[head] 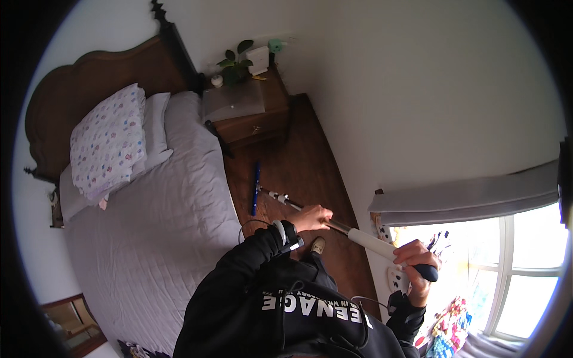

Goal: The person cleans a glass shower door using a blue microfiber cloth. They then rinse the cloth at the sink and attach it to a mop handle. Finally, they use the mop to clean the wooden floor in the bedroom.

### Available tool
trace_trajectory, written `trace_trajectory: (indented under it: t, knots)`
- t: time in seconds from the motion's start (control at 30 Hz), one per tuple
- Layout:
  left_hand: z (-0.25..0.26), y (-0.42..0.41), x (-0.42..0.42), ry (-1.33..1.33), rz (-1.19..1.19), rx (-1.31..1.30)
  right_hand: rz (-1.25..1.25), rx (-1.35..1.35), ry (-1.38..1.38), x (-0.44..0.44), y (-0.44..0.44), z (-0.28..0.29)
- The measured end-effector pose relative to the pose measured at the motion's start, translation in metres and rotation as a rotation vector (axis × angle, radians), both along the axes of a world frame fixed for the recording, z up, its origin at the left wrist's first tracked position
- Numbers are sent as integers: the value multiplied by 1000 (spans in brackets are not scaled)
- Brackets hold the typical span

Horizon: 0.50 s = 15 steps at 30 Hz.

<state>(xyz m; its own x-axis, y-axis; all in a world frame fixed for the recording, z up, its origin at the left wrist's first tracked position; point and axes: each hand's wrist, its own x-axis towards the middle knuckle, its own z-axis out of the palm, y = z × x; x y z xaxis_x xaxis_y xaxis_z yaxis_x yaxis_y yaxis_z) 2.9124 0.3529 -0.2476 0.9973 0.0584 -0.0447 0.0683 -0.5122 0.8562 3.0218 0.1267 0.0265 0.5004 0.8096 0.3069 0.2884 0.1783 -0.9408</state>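
Observation:
My left hand is wrapped around the metal pole of a long-handled floor tool, a mop or squeegee. Higher up the same pole, my right hand grips the end of the white handle sleeve, near its dark end cap. The tool's narrow blue head lies on the brown wooden floor, between the bed and the wall. White fittings join the head to the pole. A light-coloured shoe shows below my left hand.
A bed with a grey cover and pillows stands left. A wooden nightstand holds a plant and a white device. Right are a pale wall, a window with a grey blind, and colourful items.

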Motion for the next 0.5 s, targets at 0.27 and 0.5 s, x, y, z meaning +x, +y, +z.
trace_trajectory:
  t: [0.27, 0.5]
  knots:
    - [-71, 64, -36, -124, 397, 123, 299, -86, 54, -22, 31, -84]
    - [-101, 59, -73, -210, 446, 437, 235, -162, 46, -81, 22, -145]
